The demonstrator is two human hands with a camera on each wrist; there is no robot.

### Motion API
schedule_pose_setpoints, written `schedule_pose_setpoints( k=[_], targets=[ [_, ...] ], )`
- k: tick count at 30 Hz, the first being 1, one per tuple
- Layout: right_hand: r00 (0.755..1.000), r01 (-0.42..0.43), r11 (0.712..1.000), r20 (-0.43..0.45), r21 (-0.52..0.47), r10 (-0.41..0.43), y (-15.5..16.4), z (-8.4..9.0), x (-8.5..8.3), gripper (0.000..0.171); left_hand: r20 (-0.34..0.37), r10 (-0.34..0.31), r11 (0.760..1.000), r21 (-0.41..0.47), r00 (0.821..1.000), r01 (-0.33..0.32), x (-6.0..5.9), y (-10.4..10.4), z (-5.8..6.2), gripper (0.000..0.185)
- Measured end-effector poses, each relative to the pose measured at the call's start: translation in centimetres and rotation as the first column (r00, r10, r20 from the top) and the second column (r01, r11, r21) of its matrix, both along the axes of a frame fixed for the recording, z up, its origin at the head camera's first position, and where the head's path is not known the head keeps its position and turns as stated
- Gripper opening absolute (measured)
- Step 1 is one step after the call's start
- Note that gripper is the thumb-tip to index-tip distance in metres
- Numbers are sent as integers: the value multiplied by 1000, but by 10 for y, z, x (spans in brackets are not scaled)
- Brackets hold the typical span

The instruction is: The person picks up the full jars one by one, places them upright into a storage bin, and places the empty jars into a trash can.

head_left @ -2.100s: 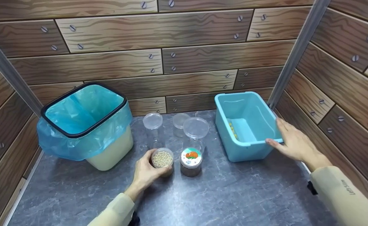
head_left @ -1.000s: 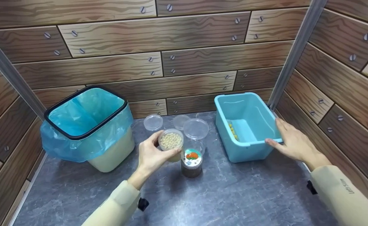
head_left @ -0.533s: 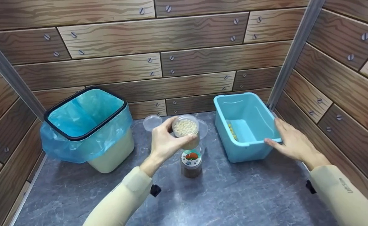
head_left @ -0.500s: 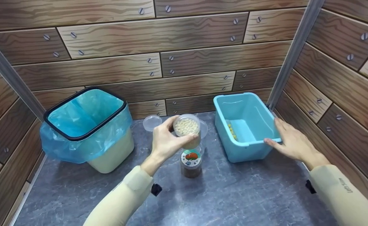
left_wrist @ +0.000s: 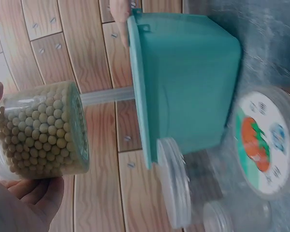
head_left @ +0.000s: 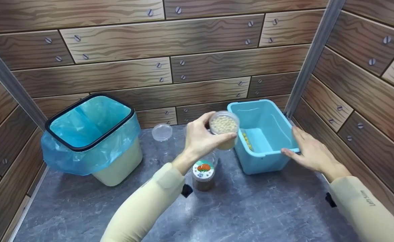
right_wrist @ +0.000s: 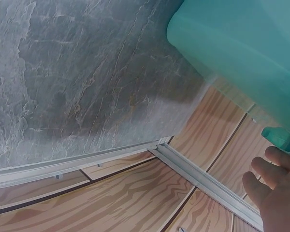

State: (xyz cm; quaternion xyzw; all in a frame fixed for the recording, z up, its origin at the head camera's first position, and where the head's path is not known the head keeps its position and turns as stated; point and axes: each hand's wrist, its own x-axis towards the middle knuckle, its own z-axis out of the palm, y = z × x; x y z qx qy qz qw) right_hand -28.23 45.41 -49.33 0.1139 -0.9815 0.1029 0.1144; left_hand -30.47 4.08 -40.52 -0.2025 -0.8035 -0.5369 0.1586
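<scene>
While the fingers (head_left: 225,137) and thumb of the left hand (head_left: 200,139) curled round the small clear plastic jar of pale round beans (head_left: 224,129), the jar stood upright in the air, lid off, just beside the near-left rim of the light blue rectangular plastic tub (head_left: 260,158). From the left wrist view the jar (left_wrist: 41,130) was packed nearly full and the tub wall (left_wrist: 183,82) sat right next to it. Right hand (head_left: 312,153) lay on the tub's right rim, fingers fairly straight, thumb along the front edge, steadying it rather than gripping. A few yellow beans (head_left: 248,141) already lay on the tub floor.

Outward from there: a brown-filled round jar with a printed orange-and-white lid (head_left: 203,174) stood on the grey stone-look tabletop (head_left: 250,208) below the left wrist, a clear empty jar with a clear lid (head_left: 162,134) behind it, and a cream bin lined with a blue plastic bag (head_left: 92,137) well to the left.

Step in hand, as judged: carry of the bean jar to the tub, nearly done. Next move likely called for bringing the jar mouth over the rim and tipping it, tub held firm.
</scene>
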Motion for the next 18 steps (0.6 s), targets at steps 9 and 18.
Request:
schedule_pose_setpoints(
  k=[9, 18],
  targets=[
    [1000, 6, 1000, 17, 0, -6, 1, 0, 3, 104, 8, -50, 999, -14, 999, 50, -3, 41, 5, 74],
    [1000, 9, 1000, 22, 5, -9, -1, 2, 1, 103, 87, -19, 998, -64, 996, 25, -6, 78, 2, 87]
  ],
)
